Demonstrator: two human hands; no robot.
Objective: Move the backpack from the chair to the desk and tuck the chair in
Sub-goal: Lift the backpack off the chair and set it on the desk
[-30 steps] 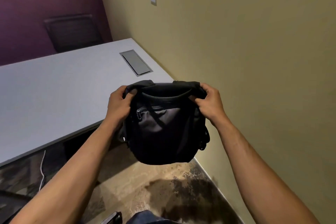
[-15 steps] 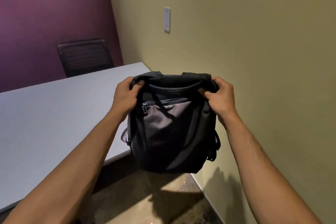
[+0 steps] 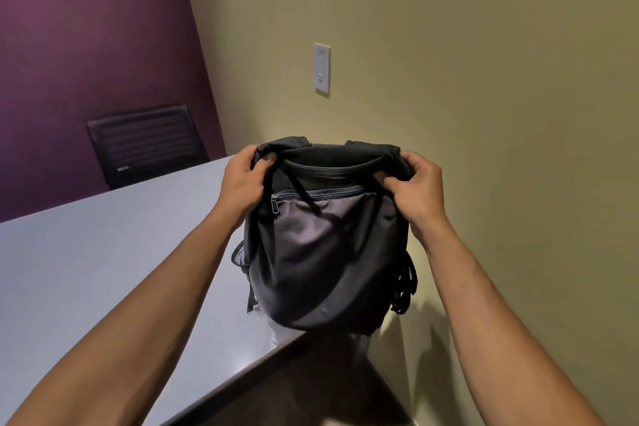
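Note:
I hold a black and grey backpack (image 3: 325, 252) upright in front of me, with a zipped front pocket facing me. My left hand (image 3: 242, 180) grips its top left corner and my right hand (image 3: 420, 188) grips its top right corner. The bag hangs over the near right corner of the white desk (image 3: 103, 270); I cannot tell whether its bottom touches the desktop. The chair it came from is out of view.
A black mesh-backed chair (image 3: 148, 142) stands behind the desk's far side against the purple wall. The tan wall with a white switch plate (image 3: 321, 68) runs close along the desk's right side. Dark floor shows below the desk's near edge.
The backpack has risen and moved forward, from over the floor beside the desk to over the desk's near right corner. My view has tilted up; both hands keep their grip.

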